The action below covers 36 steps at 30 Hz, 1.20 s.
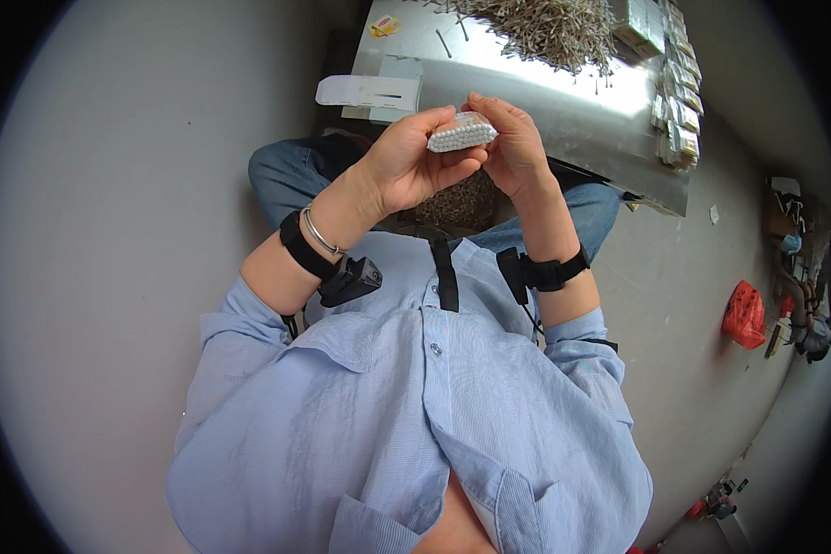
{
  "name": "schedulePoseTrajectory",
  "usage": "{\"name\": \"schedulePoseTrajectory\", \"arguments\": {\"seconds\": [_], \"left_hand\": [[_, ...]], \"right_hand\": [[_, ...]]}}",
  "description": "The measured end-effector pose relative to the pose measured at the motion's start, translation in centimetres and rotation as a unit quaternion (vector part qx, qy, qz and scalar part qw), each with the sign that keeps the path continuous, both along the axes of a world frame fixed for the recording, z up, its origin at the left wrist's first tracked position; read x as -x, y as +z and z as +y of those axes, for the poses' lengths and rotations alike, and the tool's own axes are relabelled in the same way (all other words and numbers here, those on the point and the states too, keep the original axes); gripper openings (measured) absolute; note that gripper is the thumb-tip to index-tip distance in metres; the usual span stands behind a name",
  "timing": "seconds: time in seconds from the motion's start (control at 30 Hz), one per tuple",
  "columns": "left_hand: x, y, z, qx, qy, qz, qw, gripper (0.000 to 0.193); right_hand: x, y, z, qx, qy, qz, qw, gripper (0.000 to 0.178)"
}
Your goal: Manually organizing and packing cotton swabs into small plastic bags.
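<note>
A pack of cotton swabs (pixel 462 138) is held between both my hands, just in front of the metal table's near edge. Its rows of white round tips face me, and the upper side shows a pale brownish face. My left hand (pixel 406 162) has its fingers wrapped round the left end, thumb on top. On the other end, my right hand (pixel 515 143) grips with the thumb along the side and the fingers curled behind. Below the hands, between my legs, lies a mass of loose brownish swabs (pixel 452 205), partly hidden by my wrists.
On the metal table (pixel 517 88) a large heap of loose swabs (pixel 549 28) spreads at the back. Filled packs (pixel 681 115) line the right edge, beside a clear box (pixel 639 26). A white slotted card (pixel 365 91) overhangs the left edge. A red bag (pixel 744 316) stands on the floor.
</note>
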<state>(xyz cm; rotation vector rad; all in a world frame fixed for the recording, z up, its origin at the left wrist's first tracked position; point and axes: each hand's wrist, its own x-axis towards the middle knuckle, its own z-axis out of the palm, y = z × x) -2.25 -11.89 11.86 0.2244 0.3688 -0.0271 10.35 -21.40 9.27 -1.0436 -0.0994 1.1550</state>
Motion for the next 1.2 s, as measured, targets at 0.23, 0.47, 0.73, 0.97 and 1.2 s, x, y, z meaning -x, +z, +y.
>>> {"name": "schedulePoseTrajectory", "arguments": {"seconds": [0.23, 0.47, 0.73, 0.97, 1.2], "left_hand": [[0.4, -0.3, 0.6, -0.108, -0.034, -0.057, 0.992, 0.036], [0.7, -0.8, 1.3, -0.139, -0.071, -0.158, 0.975, 0.054], [0.8, -2.2, 1.3, 0.024, -0.065, -0.211, 0.975, 0.040], [0.8, -2.3, 1.2, 0.063, -0.055, -0.162, 0.983, 0.046], [0.4, 1.0, 0.7, -0.222, -0.062, -0.044, 0.972, 0.088]], "right_hand": [[-0.7, 2.0, -0.7, -0.060, 0.033, -0.204, 0.977, 0.019], [0.0, 4.5, -0.6, -0.056, 0.009, -0.433, 0.899, 0.022], [0.4, 4.8, -0.1, -0.026, 0.003, -0.453, 0.891, 0.023], [-0.1, 4.1, 0.2, -0.011, 0.018, -0.309, 0.951, 0.023], [-1.5, -0.3, 0.1, -0.025, -0.006, 0.048, 0.999, 0.016]]}}
